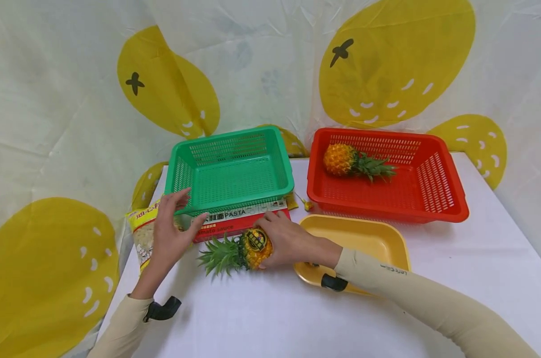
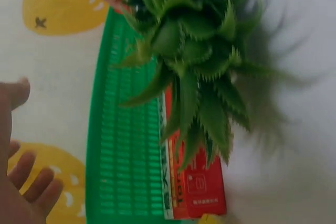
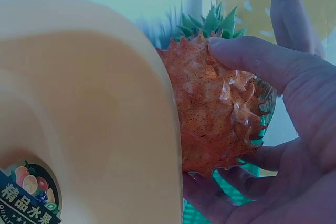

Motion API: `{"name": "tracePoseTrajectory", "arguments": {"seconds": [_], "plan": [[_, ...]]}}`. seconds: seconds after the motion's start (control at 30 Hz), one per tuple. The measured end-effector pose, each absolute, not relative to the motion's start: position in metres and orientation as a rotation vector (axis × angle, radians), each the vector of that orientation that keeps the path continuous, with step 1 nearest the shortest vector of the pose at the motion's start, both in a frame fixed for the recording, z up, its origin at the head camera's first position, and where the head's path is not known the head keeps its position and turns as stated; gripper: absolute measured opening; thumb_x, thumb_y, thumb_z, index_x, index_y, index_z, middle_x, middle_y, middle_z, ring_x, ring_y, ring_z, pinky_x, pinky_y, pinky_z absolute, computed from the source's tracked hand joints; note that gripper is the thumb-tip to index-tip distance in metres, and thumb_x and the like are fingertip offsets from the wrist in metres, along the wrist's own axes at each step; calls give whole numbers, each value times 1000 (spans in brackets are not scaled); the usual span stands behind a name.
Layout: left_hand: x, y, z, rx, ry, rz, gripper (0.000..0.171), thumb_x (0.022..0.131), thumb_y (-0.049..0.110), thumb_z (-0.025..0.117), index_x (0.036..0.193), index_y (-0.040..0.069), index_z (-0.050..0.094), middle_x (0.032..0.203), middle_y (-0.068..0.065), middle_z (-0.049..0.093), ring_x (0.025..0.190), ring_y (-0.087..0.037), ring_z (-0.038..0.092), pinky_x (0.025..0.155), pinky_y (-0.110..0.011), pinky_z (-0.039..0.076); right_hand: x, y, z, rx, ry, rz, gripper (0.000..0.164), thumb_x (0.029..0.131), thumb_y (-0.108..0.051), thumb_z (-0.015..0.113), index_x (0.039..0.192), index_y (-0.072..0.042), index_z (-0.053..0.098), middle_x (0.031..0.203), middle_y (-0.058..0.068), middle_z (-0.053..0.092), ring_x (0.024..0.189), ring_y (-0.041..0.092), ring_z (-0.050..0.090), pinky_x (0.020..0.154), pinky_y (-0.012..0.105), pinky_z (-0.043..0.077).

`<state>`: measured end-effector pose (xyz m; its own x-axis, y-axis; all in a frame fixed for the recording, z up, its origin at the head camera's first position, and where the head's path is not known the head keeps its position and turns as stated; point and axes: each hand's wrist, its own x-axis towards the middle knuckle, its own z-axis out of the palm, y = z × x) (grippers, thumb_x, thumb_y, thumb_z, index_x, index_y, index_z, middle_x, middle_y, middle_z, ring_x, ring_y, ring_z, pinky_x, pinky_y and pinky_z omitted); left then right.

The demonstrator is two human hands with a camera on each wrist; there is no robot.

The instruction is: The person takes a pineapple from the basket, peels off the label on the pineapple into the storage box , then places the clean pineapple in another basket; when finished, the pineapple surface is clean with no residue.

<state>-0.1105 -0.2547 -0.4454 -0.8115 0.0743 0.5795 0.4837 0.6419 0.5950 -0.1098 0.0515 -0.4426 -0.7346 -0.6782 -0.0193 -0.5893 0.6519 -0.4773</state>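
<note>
A small pineapple (image 1: 256, 254) with a round dark label lies sideways, its leafy crown (image 2: 194, 56) pointing left. My right hand (image 1: 288, 242) grips its body from the right, thumb on the near side and fingers round the far side, as the right wrist view shows. My left hand (image 1: 172, 229) hovers left of the crown, fingers spread and holding nothing, near the green basket's front left corner. Behind the held pineapple lies a red pasta box (image 1: 239, 219). A yellow printed bag (image 1: 144, 233) stands partly behind the left hand.
A green basket (image 1: 234, 174) sits at the back, a red basket (image 1: 436, 211) to its right with another pineapple (image 1: 340, 160) inside. The yellow tray (image 1: 355, 231) lies under the right forearm; a round fruit sticker (image 3: 37, 187) shows in it. A small yellow item (image 1: 308, 205) lies between the baskets.
</note>
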Motion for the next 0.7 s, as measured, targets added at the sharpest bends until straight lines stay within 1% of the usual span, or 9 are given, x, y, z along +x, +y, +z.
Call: {"name": "tracePoseTrajectory", "arguments": {"seconds": [0.03, 0.1, 0.2, 0.27, 0.33, 0.37, 0.43, 0.57, 0.7], "plan": [[-107, -253, -445, -476, -2368, -1069, 70, 84, 10, 91, 147, 12, 60, 128, -15, 58, 115, -30, 58, 98, -38, 48, -109, 51, -443, -1038, 2676, -664, 80, 73, -45, 96, 137, -13, 60, 123, 4, 55, 112, 24, 48, 85, 37, 54], [-101, -248, -445, -555, -2417, -1082, 68, 84, 9, 91, 145, 12, 62, 125, -11, 62, 113, -29, 60, 96, -34, 49, -109, 51, -443, -1036, 2680, -662, 81, 73, -46, 96, 137, -13, 60, 123, 4, 55, 112, 24, 48, 85, 37, 54], [-91, -241, -447, -669, -2509, -1087, 65, 85, 14, 91, 144, 12, 62, 125, -8, 66, 113, -28, 63, 93, -42, 53, -108, 51, -443, -1029, 2679, -666, 81, 73, -45, 96, 138, -13, 60, 123, 4, 55, 113, 25, 48, 86, 38, 54], [-87, -236, -449, -724, -2574, -1052, 67, 87, 22, 91, 146, 12, 61, 128, -7, 67, 117, -28, 63, 93, -51, 54, -107, 51, -442, -1026, 2680, -664, 81, 73, -45, 96, 138, -12, 60, 124, 5, 55, 112, 25, 48, 86, 38, 54], [-84, -231, -451, -768, -2626, -1015, 70, 88, 30, 90, 148, 13, 59, 131, -6, 67, 121, -28, 62, 94, -56, 54, -107, 52, -442, -1025, 2683, -657, 82, 74, -46, 95, 139, -12, 60, 125, 5, 55, 112, 25, 48, 86, 38, 54], [-83, -229, -453, -781, -2646, -993, 72, 87, 34, 90, 148, 13, 58, 134, -5, 66, 123, -27, 62, 95, -57, 54, -107, 52, -442, -1027, 2684, -653, 82, 74, -46, 95, 140, -12, 60, 126, 5, 55, 113, 25, 48, 86, 38, 54], [-81, -225, -456, -791, -2682, -946, 75, 87, 43, 89, 149, 16, 58, 140, -2, 63, 127, -25, 60, 97, -54, 53, -108, 51, -442, -1032, 2690, -647, 83, 74, -46, 95, 140, -11, 60, 126, 6, 55, 112, 25, 48, 86, 38, 54], [-78, -222, -468, -804, -2729, -881, 81, 83, 56, 88, 150, 20, 58, 144, 0, 60, 125, -22, 60, 95, -51, 56, -108, 51, -442, -1028, 2687, -645, 82, 75, -46, 95, 140, -12, 60, 125, 5, 55, 113, 26, 47, 85, 37, 54], [-77, -219, -480, -832, -2750, -871, 84, 80, 62, 87, 149, 22, 59, 145, 3, 57, 129, -21, 56, 99, -52, 53, -107, 51, -442, -1001, 2678, -650, 82, 75, -46, 95, 140, -12, 59, 126, 5, 55, 114, 25, 47, 86, 37, 54]]}}
